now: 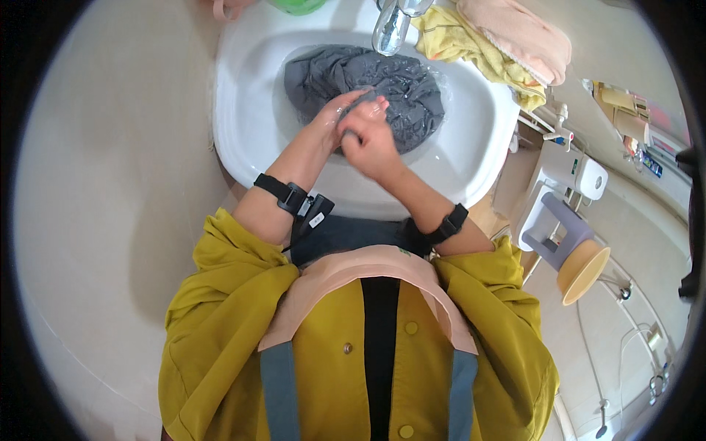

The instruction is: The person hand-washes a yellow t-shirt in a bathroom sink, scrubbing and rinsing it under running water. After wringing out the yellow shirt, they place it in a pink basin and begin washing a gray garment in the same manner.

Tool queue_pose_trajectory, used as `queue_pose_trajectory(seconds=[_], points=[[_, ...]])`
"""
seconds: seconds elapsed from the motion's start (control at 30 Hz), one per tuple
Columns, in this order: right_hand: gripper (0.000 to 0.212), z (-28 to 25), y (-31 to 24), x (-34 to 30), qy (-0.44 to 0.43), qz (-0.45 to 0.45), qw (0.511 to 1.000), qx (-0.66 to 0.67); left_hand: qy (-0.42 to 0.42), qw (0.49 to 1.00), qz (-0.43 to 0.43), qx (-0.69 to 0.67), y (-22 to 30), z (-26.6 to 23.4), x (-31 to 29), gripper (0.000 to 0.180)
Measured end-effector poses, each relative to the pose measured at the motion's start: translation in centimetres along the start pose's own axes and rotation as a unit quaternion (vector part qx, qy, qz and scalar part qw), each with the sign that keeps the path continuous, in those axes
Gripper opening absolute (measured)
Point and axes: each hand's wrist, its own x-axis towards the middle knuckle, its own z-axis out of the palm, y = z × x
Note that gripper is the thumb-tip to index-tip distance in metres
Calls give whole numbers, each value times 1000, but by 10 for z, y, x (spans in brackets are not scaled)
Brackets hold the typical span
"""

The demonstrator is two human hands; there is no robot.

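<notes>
A dark grey wet cloth (412,95) lies bunched in water in the white sink (460,173). My hands meet over its near left part. My left hand (332,117) curls around a fold of the cloth, palm turned inward. Against it presses my right hand (371,147), its fingers closed on the same fold; a bit of grey shows between the thumb and fingers. Wet skin glistens at the fingertips. Just how much cloth each hand holds is hidden by the fingers.
A chrome tap (391,31) rises at the sink's far edge. Right of it, a yellow towel (448,37) and a pink cloth (526,33) lie on the rim. A green object (298,6) sits at the far left. Rightward are a white box (555,176) and a yellow round vessel (582,270).
</notes>
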Motion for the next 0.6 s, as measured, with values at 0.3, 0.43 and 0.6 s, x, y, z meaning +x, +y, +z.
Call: queue_pose_trajectory(seconds=[0.3,0.43,0.6], points=[[32,1,-8,9,101,268,958,-6,-3,998,58,-16,-9,38,-28,63],[26,-13,-33,-2,27,264,959,95,-11,999,-43,-25,-5,28,-28,71],[20,-14,-11,5,112,141,978,-106,-3,995,63,81,-22,27,-25,43]])
